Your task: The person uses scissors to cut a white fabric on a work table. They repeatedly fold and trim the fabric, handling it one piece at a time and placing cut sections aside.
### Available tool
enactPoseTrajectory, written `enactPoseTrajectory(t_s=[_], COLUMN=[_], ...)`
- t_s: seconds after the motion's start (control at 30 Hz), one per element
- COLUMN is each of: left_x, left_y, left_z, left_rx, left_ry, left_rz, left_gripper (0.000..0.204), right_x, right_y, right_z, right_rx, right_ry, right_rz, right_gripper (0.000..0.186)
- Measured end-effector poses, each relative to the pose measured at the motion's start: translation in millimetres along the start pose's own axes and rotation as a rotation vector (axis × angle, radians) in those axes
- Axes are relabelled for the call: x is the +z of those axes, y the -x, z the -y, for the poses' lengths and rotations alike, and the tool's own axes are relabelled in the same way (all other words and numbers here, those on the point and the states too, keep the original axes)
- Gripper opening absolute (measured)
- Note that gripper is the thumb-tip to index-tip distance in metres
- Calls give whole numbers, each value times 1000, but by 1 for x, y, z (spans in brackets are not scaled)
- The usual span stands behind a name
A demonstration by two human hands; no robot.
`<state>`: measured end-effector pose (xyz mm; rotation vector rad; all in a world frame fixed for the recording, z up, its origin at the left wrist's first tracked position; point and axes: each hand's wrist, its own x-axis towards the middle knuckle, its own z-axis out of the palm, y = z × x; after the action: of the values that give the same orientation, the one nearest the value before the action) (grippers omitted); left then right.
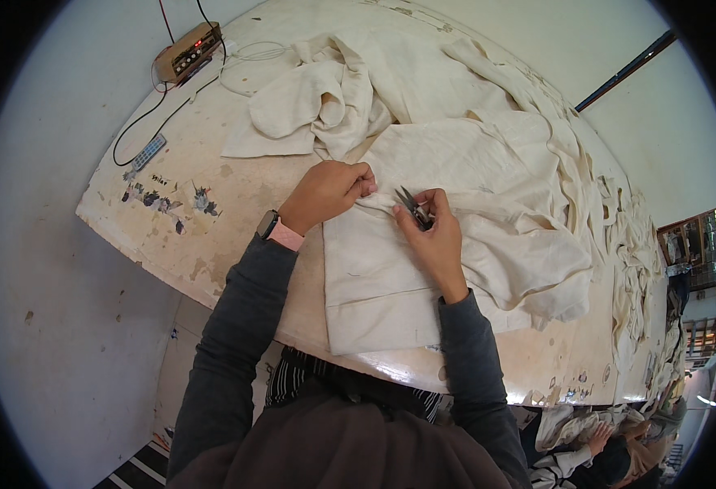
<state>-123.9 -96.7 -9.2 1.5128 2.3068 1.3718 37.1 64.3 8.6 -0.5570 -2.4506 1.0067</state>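
Note:
Cream-coloured cloth (382,277), which has sewn seams, lies spread over the table in front of me. My left hand (330,192), with a watch on its wrist, is closed in a pinch at the cloth's upper left part; whatever sits between the fingertips is too small to make out. In my right hand (437,244) is a small pair of dark thread snips (410,203), held between thumb and fingers. Its blades point up and left, over the cloth and a short way from my left fingertips.
More cream cloth (293,106) lies crumpled toward the back, and heaps run along the right side. A wooden box with lit digits (188,54), cables and a remote control (149,152) occupy the table's (236,196) left. Another person's hand (599,438) shows at lower right.

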Motion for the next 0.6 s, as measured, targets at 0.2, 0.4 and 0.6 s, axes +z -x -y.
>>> enactPoseTrajectory(t_s=[0.2, 0.4, 0.6], left_x=[1, 5, -3], left_y=[-1, -5, -7], left_z=[-2, 0, -8], left_rx=[44, 79, -10], left_ry=[-45, -89, -192], left_rz=[-2, -13, -136], left_gripper=[6, 10, 20], right_x=[4, 18, 4], right_y=[-2, -9, 12], right_z=[20, 26, 25], right_rx=[-83, -172, -129], right_ry=[199, 363, 163], right_rz=[38, 35, -7], right_gripper=[33, 27, 30])
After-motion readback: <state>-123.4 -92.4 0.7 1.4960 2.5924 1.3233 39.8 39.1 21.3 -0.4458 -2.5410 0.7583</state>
